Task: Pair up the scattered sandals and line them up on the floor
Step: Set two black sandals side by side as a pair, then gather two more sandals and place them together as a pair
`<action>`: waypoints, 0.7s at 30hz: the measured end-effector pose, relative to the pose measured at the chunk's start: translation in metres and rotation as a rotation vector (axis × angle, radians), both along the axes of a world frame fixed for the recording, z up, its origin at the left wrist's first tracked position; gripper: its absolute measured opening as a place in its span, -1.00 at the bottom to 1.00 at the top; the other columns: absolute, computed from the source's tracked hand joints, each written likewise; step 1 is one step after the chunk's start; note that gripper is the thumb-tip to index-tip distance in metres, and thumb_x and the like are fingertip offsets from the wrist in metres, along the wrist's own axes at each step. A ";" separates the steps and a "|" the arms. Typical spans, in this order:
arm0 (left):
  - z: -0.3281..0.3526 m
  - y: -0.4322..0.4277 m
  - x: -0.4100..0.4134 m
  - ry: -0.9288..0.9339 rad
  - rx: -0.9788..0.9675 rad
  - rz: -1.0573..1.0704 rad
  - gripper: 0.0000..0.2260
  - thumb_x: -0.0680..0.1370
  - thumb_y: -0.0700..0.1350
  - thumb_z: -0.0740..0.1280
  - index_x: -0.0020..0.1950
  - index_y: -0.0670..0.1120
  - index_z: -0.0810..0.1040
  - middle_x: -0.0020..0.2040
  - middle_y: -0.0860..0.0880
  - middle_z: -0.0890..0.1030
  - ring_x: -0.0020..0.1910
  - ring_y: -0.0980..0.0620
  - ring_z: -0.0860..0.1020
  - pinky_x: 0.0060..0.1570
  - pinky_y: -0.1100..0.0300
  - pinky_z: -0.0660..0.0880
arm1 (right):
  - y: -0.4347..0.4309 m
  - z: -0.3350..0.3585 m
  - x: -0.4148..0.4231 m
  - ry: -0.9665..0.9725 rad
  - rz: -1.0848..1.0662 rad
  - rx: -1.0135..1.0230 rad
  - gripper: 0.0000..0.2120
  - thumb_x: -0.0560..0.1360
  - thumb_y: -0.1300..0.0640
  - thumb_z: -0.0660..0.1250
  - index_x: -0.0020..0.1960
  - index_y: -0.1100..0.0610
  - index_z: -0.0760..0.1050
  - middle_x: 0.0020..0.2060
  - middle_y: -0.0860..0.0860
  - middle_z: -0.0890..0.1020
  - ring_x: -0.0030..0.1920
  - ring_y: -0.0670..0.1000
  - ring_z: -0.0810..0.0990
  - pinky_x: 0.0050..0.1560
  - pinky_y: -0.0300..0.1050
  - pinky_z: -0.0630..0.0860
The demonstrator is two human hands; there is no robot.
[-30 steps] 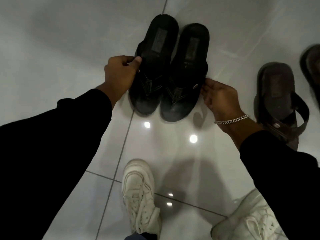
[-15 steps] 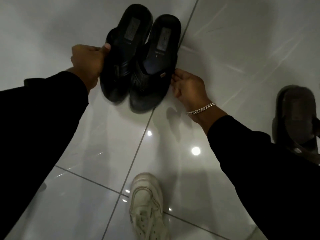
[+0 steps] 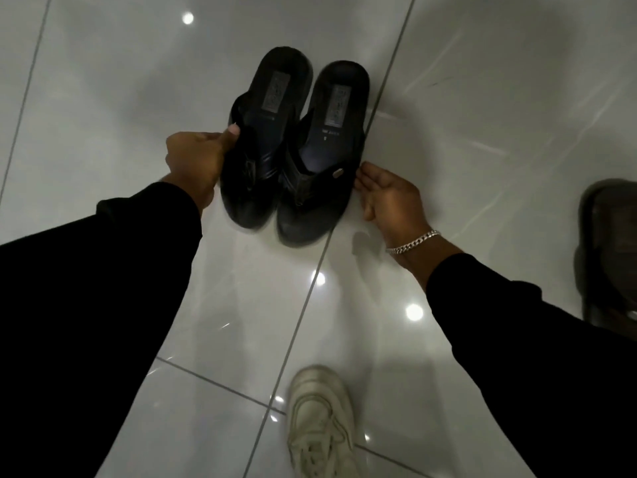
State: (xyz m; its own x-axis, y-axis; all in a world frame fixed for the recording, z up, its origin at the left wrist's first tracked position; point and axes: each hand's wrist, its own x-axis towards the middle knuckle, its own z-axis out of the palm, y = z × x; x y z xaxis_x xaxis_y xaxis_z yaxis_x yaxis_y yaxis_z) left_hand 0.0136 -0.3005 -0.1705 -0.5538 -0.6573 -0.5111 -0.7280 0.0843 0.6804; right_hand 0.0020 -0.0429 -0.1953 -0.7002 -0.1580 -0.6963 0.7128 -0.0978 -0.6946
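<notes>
Black sandals, two, side by side; left hand grips one, right hand open beside.

We see a floor of large glossy pale grey tiles, split by thin dark grout lines. Small round lights glint off it, and soft shadows dim the far tiles.

Glossy white tiled floor with grey grout lines; worn cream lace-up sneaker near, centre.
</notes>
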 end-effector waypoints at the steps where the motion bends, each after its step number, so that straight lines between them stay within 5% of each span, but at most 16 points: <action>1: 0.004 0.005 0.002 -0.021 -0.006 -0.003 -0.63 0.37 0.14 0.50 -0.11 -0.17 0.69 -0.16 -0.09 0.69 -0.26 0.02 0.61 -0.03 0.19 0.56 | 0.002 0.002 0.000 -0.002 0.001 0.007 -0.44 0.40 0.55 0.05 0.37 0.32 0.34 0.32 0.24 0.48 0.27 0.11 0.51 -0.42 -0.39 0.45; 4: 0.015 0.027 0.012 -0.064 -0.159 0.031 -0.63 0.41 0.17 0.43 -0.20 -0.17 0.60 -0.24 -0.16 0.60 -0.25 -0.17 0.53 -0.08 0.11 0.50 | 0.015 0.009 0.002 -0.057 -0.024 0.047 -0.48 0.39 0.52 0.08 0.32 0.32 0.41 0.19 0.23 0.57 0.25 0.21 0.54 -0.34 -0.32 0.44; 7: 0.032 0.071 0.026 -0.044 -0.375 0.057 -0.62 0.50 0.06 0.34 0.16 -0.20 0.59 0.15 -0.19 0.65 0.17 -0.15 0.58 0.25 0.11 0.45 | 0.050 0.016 0.010 -0.106 -0.051 0.090 -0.54 0.40 0.51 0.10 0.22 0.28 0.49 0.11 0.23 0.61 0.26 0.33 0.47 -0.35 -0.33 0.43; 12: 0.036 0.174 0.040 0.145 -0.518 -0.125 -0.68 0.43 -0.21 0.32 0.16 -0.27 0.57 0.11 -0.29 0.62 0.16 -0.26 0.55 0.29 -0.04 0.42 | 0.123 0.022 0.019 -0.094 0.090 0.190 -0.69 0.44 0.40 0.16 0.00 0.13 0.59 0.14 0.33 0.60 0.24 0.34 0.49 -0.24 -0.20 0.39; 16: 0.028 0.276 0.044 0.168 -0.449 -0.202 -0.63 0.41 -0.31 0.29 0.22 -0.26 0.55 0.17 -0.27 0.59 0.21 -0.28 0.50 0.31 -0.01 0.39 | 0.184 0.028 0.015 -0.066 0.103 0.234 -0.73 0.46 0.34 0.22 -0.15 0.01 0.58 0.09 0.36 0.61 0.14 0.31 0.59 -0.18 -0.18 0.44; 21: 0.014 0.389 0.047 -0.034 -0.148 -0.237 -0.67 0.45 -0.24 0.28 0.21 -0.14 0.57 0.12 -0.16 0.64 0.13 -0.14 0.57 0.19 0.12 0.48 | 0.280 0.049 -0.001 0.046 0.014 0.345 -0.73 0.37 0.40 0.23 -0.12 0.12 0.60 -0.02 0.20 0.68 0.01 0.10 0.61 0.09 -0.06 0.52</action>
State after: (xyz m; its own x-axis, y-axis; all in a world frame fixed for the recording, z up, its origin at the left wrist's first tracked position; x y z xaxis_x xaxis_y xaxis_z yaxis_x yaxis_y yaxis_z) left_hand 0.0607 0.0882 -0.1564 -0.6850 -0.5804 -0.4403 -0.6985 0.3515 0.6234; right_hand 0.0009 0.2374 -0.1464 -0.7315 0.0718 -0.6781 0.6796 0.1578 -0.7164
